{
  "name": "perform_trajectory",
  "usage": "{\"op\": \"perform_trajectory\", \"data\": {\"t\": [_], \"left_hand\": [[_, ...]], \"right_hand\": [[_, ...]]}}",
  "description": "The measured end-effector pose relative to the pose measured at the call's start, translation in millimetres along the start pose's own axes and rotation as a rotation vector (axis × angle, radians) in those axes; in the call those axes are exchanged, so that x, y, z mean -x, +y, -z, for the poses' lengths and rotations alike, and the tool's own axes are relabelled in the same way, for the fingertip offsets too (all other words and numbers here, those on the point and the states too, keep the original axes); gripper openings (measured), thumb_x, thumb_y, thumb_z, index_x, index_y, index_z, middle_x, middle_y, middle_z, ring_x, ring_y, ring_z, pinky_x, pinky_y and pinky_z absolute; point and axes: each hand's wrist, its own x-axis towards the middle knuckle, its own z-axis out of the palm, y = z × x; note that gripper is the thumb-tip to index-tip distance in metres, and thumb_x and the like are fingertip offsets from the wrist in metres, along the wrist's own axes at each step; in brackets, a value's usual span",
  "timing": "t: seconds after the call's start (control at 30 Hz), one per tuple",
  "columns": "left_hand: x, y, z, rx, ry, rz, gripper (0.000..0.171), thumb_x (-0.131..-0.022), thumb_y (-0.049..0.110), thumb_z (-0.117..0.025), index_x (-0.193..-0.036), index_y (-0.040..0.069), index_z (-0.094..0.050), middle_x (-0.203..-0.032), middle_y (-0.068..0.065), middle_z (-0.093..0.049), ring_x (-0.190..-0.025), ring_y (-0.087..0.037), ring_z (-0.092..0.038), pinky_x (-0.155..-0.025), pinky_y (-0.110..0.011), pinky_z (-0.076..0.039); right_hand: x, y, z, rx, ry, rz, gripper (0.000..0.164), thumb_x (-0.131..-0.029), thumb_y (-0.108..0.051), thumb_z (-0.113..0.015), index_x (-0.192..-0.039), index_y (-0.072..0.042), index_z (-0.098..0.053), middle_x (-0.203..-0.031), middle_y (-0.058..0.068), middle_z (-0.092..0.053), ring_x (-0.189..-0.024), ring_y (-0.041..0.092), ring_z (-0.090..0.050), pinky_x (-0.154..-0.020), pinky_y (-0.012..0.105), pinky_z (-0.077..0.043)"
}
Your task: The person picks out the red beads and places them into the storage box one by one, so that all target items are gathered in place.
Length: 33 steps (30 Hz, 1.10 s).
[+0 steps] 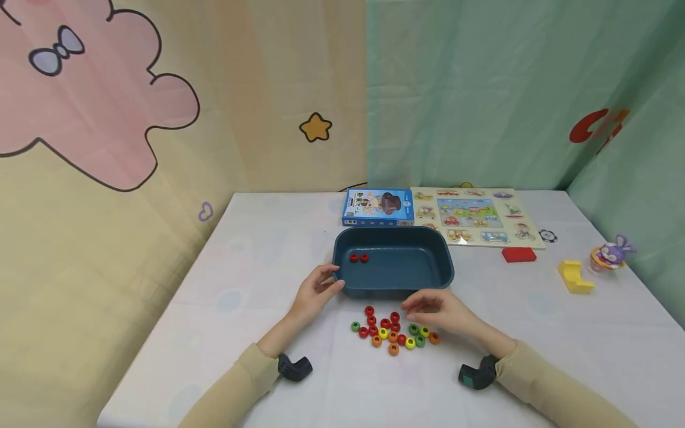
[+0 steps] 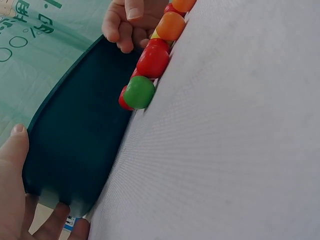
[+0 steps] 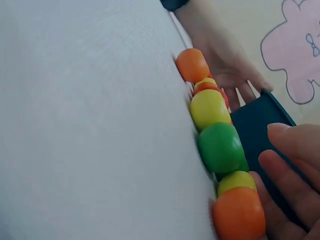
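A dark blue rectangular tray (image 1: 401,274) stands on the white table, with two red beads (image 1: 364,258) inside toward its left. My left hand (image 1: 314,294) holds the tray's left end; in the left wrist view the thumb (image 2: 16,145) is at one side and the fingers lie around the end. Several loose beads, red, orange, yellow and green (image 3: 221,148), lie in front of the tray. Close to its front right corner hovers my right hand (image 1: 441,310), beside the beads, fingers loosely bent and thumb apart. No bead shows between those fingers.
Behind the tray lie a blue box (image 1: 378,207) and a picture puzzle board (image 1: 514,229). To the right are a red block (image 1: 519,255), a yellow block (image 1: 576,277) and a purple rabbit-like toy (image 1: 612,254). Printed curtains hang behind the table.
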Motion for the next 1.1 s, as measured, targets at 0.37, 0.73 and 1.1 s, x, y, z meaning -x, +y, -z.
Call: {"op": "perform_trajectory", "data": {"t": [0.37, 0.73, 1.1], "left_hand": [[-0.5, 6.8, 2.6, 0.02, -0.016, -0.013, 0.038, -0.083, 0.014, -0.063, -0.116, 0.0, -0.05, -0.135, -0.018, -0.038, -0.112, -0.031, -0.048, -0.086, -0.035, -0.046], [0.3, -4.3, 2.1, -0.003, 0.003, 0.005, 0.039, -0.082, 0.027, -0.065, -0.115, 0.012, -0.053, -0.135, -0.007, -0.041, -0.113, -0.021, -0.049, -0.085, -0.029, -0.046], [0.8, 6.9, -1.1, 0.025, -0.016, 0.027, 0.04, -0.083, 0.02, -0.064, -0.117, 0.005, -0.051, -0.133, -0.016, -0.041, -0.115, -0.027, -0.047, -0.089, -0.033, -0.044]], "right_hand": [[-10.8, 3.3, -18.2, 0.187, 0.038, -0.087, 0.024, -0.081, -0.014, -0.066, -0.105, -0.011, -0.064, -0.095, -0.001, -0.064, -0.077, 0.013, -0.058, -0.065, 0.025, -0.05], [-13.1, 9.8, -22.0, 0.183, 0.035, -0.064, 0.021, -0.078, -0.026, -0.069, -0.098, -0.02, -0.066, -0.082, -0.01, -0.062, -0.068, 0.01, -0.055, -0.055, 0.022, -0.046], [-2.8, -15.7, -7.7, 0.203, 0.015, -0.019, 0.022, -0.077, -0.024, -0.07, -0.097, -0.016, -0.065, -0.085, -0.009, -0.062, -0.071, 0.009, -0.056, -0.058, 0.023, -0.048]]}}
